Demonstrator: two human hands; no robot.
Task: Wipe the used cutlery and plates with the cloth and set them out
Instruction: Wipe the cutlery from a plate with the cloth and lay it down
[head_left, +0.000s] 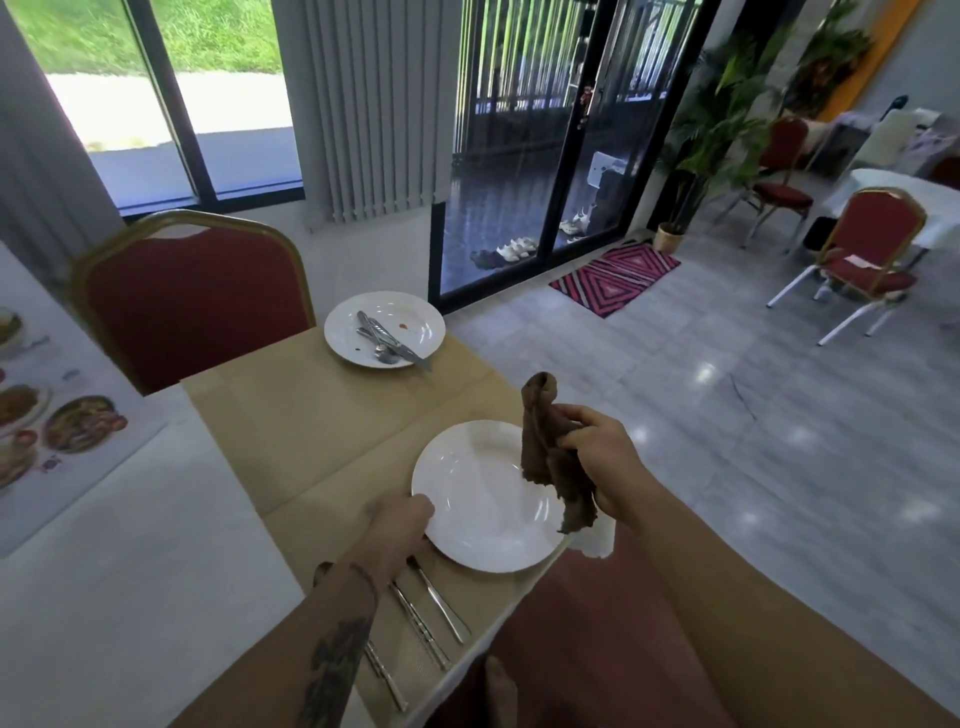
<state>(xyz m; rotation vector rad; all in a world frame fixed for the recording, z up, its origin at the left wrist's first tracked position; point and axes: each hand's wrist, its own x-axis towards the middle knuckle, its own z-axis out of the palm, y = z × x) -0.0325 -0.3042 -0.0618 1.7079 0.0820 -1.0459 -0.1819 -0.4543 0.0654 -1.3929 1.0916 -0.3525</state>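
A clean white plate (483, 499) rests on the beige runner near the table's front edge. My left hand (400, 525) grips its left rim. Just above the plate's right side, my right hand (605, 457) holds a crumpled brown cloth (550, 457) that hangs down over the rim. Three pieces of cutlery (426, 618) lie side by side on the runner below the plate, partly under my left forearm. At the table's far end sits a second white plate (415, 317) with red stains, and several used pieces of cutlery (387, 343) are piled on it.
A red chair with a gold frame (187, 296) stands behind the table on the left. A picture menu (62, 426) lies on the white tablecloth at the left. Right of the table the grey tiled floor (727, 441) is open, with more red chairs (867, 260) farther off.
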